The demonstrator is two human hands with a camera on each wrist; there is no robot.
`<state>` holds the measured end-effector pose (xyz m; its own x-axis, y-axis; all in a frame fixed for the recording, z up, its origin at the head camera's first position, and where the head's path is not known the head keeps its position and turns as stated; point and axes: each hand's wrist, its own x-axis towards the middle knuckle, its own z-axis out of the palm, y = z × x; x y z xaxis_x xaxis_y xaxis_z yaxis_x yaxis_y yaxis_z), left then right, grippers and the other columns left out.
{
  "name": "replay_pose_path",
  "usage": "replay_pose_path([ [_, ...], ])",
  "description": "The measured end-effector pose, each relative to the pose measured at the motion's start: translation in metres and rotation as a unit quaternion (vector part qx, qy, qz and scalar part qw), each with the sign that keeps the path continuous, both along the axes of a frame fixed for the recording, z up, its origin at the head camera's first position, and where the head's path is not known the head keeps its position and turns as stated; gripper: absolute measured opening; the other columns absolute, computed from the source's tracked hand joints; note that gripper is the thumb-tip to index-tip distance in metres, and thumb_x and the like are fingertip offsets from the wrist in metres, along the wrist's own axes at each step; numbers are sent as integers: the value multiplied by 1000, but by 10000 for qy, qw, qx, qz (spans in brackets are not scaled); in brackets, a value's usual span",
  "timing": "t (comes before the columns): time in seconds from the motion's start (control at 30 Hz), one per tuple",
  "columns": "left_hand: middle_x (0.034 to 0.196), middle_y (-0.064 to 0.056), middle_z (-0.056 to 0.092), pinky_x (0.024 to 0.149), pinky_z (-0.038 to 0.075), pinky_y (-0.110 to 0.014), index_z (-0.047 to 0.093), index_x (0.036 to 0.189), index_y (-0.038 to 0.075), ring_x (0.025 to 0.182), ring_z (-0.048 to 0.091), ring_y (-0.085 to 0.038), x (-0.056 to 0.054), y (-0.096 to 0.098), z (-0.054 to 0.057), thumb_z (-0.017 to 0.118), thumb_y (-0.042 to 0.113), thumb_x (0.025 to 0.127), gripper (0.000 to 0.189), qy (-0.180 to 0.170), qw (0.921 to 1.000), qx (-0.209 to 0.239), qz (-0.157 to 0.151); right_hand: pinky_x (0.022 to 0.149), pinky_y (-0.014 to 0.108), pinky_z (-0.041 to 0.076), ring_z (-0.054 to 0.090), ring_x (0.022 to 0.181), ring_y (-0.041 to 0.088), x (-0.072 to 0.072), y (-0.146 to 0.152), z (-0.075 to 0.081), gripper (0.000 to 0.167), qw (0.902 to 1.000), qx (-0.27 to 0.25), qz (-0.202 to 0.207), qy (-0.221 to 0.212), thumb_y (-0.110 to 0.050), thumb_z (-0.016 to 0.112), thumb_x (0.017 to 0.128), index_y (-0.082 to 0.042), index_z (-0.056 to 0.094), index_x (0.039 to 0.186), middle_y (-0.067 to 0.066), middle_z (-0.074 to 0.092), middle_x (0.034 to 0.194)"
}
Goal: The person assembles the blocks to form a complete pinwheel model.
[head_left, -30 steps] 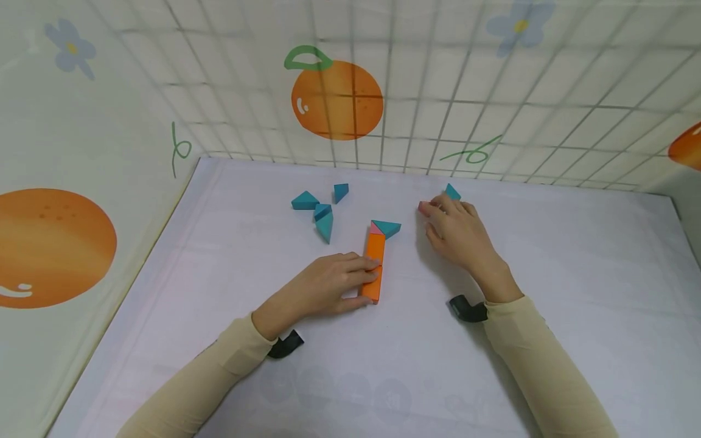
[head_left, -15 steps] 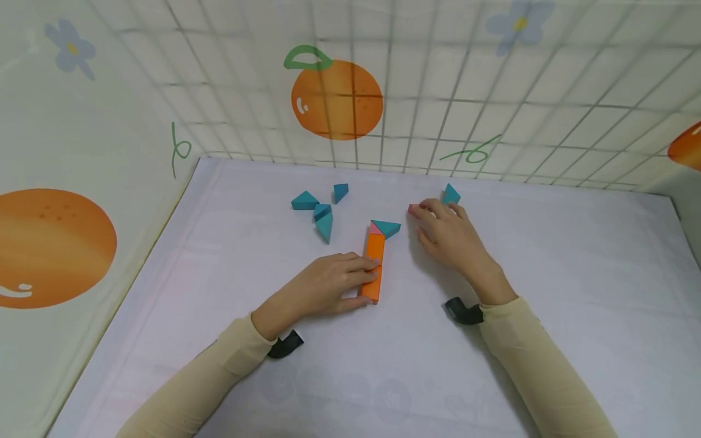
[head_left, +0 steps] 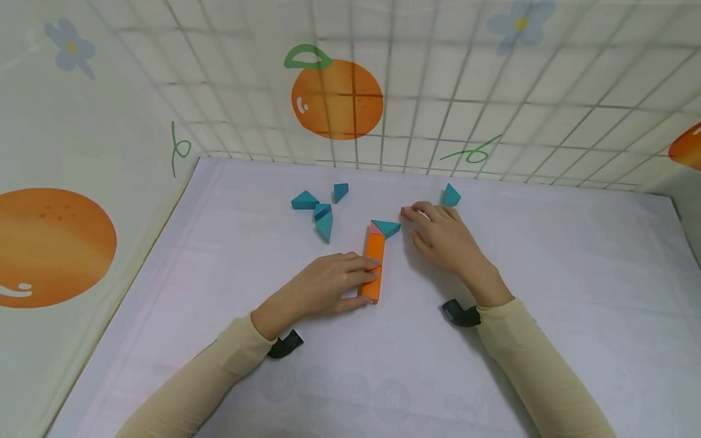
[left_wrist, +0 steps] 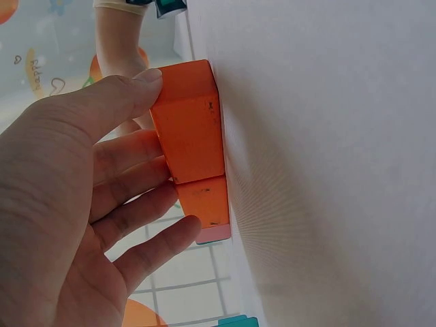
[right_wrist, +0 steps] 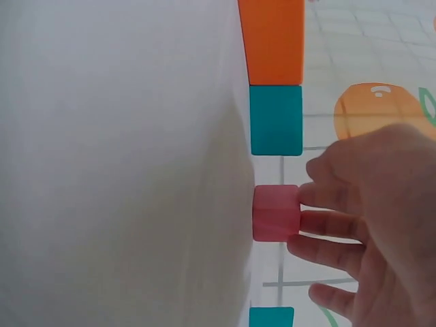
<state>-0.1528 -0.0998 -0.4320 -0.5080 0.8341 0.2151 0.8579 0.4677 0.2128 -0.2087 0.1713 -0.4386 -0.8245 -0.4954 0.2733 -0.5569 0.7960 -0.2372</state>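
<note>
In the head view my left hand [head_left: 334,283] rests its fingertips against two orange blocks [head_left: 375,248] laid end to end. The left wrist view has the thumb at the near block's [left_wrist: 191,129] end and relaxed fingers along its side. A small pink triangular block [head_left: 375,228] and a teal triangular block [head_left: 387,228] continue the row at its far end. My right hand [head_left: 446,237] touches a loose pink block [right_wrist: 276,212] with its fingertips, the thumb held apart from it. That block stands right of the row, a small gap from the teal block [right_wrist: 276,120].
Several teal and blue triangular blocks [head_left: 324,228] lie to the left behind the row. One more teal block [head_left: 451,194] stands beyond my right hand. A grid-patterned wall with a printed orange [head_left: 336,100] closes off the back of the white table [head_left: 230,213].
My right hand has slid the loose pink block leftward and slightly nearer, toward the teal block, uncovering the teal block behind it. My left hand and the orange blocks have stayed put.
</note>
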Motion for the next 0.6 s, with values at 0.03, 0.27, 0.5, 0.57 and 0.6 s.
replay_pose_path([
  [0.03, 131, -2, 64, 101, 50, -28, 70, 123, 10, 118, 61, -17, 0, 0, 0, 74, 38, 87, 46, 1, 10000, 4, -4, 102, 56, 40, 56, 116, 37, 0, 0, 0, 41, 10000, -13, 23, 0, -12, 59, 93, -3, 59, 133, 15, 58, 127],
  [0.27, 132, -2, 64, 102, 49, -28, 69, 123, 10, 118, 60, -17, -1, 1, 0, 73, 38, 88, 45, -23, 10000, -81, 13, 100, 54, 42, 56, 117, 35, 1, 0, 0, 40, 9999, -75, 83, 52, -12, 60, 93, -5, 61, 132, 13, 59, 128],
  [0.5, 132, -2, 64, 102, 49, -29, 69, 123, 10, 118, 61, -18, -1, 1, 0, 73, 38, 87, 45, -61, 10000, -63, 7, 105, 55, 40, 53, 121, 31, 0, -3, -1, 39, 9996, -99, 254, 64, -11, 62, 92, -4, 61, 131, 13, 58, 127],
  [0.57, 132, -2, 64, 102, 49, -29, 69, 123, 10, 118, 61, -18, -1, 1, 0, 73, 38, 87, 46, -71, 10000, -50, 0, 105, 56, 39, 52, 123, 31, 0, -4, -2, 40, 9995, -109, 293, 33, -11, 62, 92, -3, 60, 132, 14, 58, 128],
  [0.6, 132, -2, 64, 102, 49, -29, 69, 123, 10, 118, 60, -18, -1, 1, 0, 74, 37, 87, 46, -70, 10000, -48, -3, 106, 56, 39, 51, 124, 31, 1, -5, -2, 40, 9995, -126, 303, 5, -11, 62, 92, -3, 59, 132, 14, 58, 128],
])
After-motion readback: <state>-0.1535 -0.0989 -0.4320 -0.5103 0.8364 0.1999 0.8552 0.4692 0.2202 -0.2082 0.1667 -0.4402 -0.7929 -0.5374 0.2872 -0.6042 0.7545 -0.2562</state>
